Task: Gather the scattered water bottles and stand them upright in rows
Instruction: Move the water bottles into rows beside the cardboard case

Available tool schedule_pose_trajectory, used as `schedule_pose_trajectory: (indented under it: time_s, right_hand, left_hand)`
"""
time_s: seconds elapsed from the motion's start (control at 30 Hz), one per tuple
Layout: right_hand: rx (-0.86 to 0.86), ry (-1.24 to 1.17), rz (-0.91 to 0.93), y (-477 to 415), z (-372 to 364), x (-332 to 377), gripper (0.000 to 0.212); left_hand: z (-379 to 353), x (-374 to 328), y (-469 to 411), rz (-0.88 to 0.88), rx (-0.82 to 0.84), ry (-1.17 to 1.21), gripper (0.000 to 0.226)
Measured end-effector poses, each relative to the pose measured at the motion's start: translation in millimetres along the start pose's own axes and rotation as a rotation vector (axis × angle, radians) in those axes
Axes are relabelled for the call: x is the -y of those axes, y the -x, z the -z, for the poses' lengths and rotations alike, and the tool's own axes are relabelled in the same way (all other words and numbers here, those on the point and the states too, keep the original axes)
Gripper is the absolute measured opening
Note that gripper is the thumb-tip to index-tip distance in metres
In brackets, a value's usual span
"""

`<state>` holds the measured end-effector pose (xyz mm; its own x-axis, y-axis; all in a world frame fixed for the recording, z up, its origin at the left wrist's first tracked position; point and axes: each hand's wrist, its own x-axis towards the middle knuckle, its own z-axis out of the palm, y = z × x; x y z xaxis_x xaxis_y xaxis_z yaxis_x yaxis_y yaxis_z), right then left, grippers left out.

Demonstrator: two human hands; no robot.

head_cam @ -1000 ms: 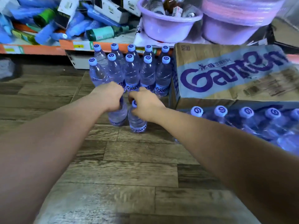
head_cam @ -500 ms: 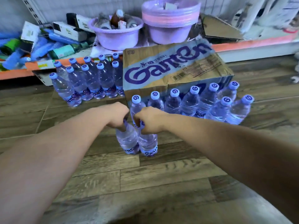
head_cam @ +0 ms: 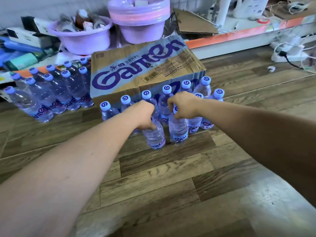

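On the wood-pattern floor (head_cam: pixel 153 168), in front of a cardboard carton (head_cam: pixel 136 71) printed with a large purple logo, two groups of water bottles stood upright. The left hand (head_cam: pixel 145 115) was closed over the top of one bottle (head_cam: pixel 154 135), its fingers (head_cam: pixel 150 126) wrapped around the neck so that the cap was hidden. The right hand (head_cam: pixel 183 105) was closed on the neck of a second bottle (head_cam: pixel 177 129), with the pale blue cap visible just below the curled fingers (head_cam: pixel 171 104). Both held bottles were upright, side by side and just apart, with their bases at or very near the floor; contact with the floor could not be confirmed. Directly behind them, a row of bottles (head_cam: pixel 165 103) stood against the front face of the carton, with further bottles (head_cam: pixel 218 94) at the right end of that row. A separate block of bottles (head_cam: pixel 56 89), arranged in two rows, stood to the left of the carton, against the low shelf edge. Two lilac plastic basins (head_cam: pixel 80 40) rested on the shelf behind the carton, the left one holding small packages. A white power strip (head_cam: pixel 289 56) with cables lay on the floor at the far right, well apart from the bottles.
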<state>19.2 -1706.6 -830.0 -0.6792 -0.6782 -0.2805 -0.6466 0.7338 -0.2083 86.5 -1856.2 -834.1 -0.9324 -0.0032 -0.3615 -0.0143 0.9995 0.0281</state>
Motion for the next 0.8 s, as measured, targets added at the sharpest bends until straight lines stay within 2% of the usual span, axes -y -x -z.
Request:
schedule_pose_trajectory:
  time_s: [0.07,0.17,0.27,0.4,0.53,0.6,0.7,0.8]
  right_hand:
    - [-0.036,-0.038,-0.033,-1.5,-0.8,-8.8,0.029]
    - [-0.068,-0.062,-0.049,-7.2,-5.0,-13.2,0.031]
    - [-0.097,-0.057,-0.049,-14.6,-9.5,-10.4,0.033]
    - [-0.15,-0.073,-0.051,-20.0,-10.7,-7.9,0.032]
    - [-0.117,-0.083,-0.061,-20.0,-14.3,-6.4,0.034]
    - [-0.081,-0.084,-0.079,-19.4,-14.3,-5.1,0.037]
    - [-0.045,-0.014,-0.087,-19.0,-8.4,-2.2,0.04]
    - [-0.089,0.063,-0.105,-17.2,0.3,4.8,0.043]
  left_hand:
    - [0.8,-6.5,-6.6,-0.007,-0.053,0.0,0.024]
    - [0.2,-16.1,-16.6,0.005,-0.083,0.009,0.033]
    - [-1.5,-19.4,-23.7,0.017,-0.118,0.037,0.02]
    - [-5.7,-10.6,-29.3,0.027,-0.123,0.096,0.017]
    - [-9.5,-4.7,-27.2,0.057,-0.141,0.167,0.015]
    - [-9.5,-2.9,-23.9,0.062,-0.158,0.191,0.023]
    - [-6.9,-2.1,-18.1,0.073,-0.145,0.216,0.016]
    - [-6.8,0.0,-15.5,0.076,-0.092,0.227,0.01]
